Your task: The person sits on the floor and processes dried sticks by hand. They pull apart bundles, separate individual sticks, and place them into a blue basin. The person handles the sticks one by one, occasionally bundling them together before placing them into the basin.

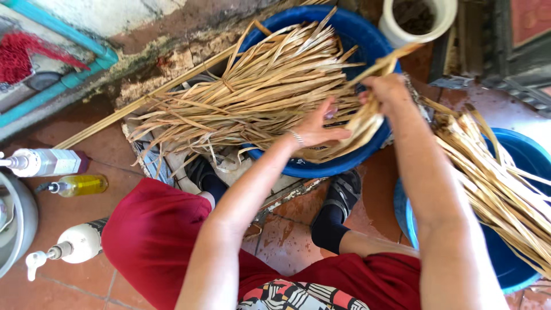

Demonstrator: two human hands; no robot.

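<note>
The right hand (385,89) is closing its fingers around a bundle of dried leaf strips (367,117), gripping it near the upper end so that the strips are hanging down from the fist and bending toward the other hand. The left hand (315,129) is lying with its fingers mostly extended and only slightly curled, pressing against the lower part of the same bundle; whether those fingers are truly gripping or just steadying it is hard to tell. A thin bracelet (297,138) is sitting on the left wrist.

Both hands are working over a blue basin (367,40), and a large loose heap of dried leaves (252,95) is resting across its rim, fanning out to the left over the floor. Just right of the right forearm, a second pile of strips (493,178) is lying across another blue tub (516,270).

The person is sitting in red clothing (155,235), with dark shoes (344,192) planted on the reddish tiled floor (80,195) beside the basin. At the far left, a yellow bottle (80,185) and two white pump bottles (77,244) are lying on the tiles. A white pot (396,31) is standing behind the basin.
</note>
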